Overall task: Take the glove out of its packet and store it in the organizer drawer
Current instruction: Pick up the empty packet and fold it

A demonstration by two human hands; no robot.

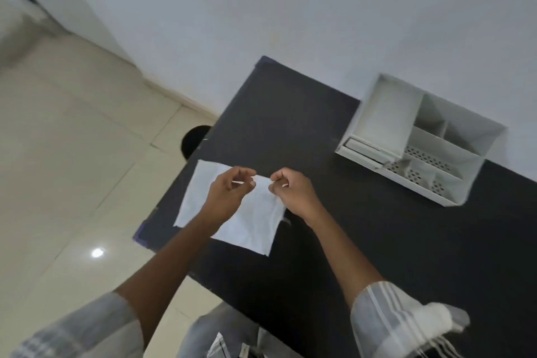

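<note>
A flat white glove packet (255, 221) lies near the left edge of the black table (363, 241). My left hand (229, 192) and my right hand (290, 189) both pinch its far edge, fingertips close together. The packet's left part and near right corner show past my hands. No glove can be seen outside the packet. The white organizer (418, 139) stands at the table's far right against the wall, with a slim drawer (363, 148) at its lower left, seemingly pushed in.
The organizer has open compartments and perforated panels on its right side. A dark round object (193, 139) sits on the floor past the table's left edge. Tiled floor lies to the left, a white wall behind.
</note>
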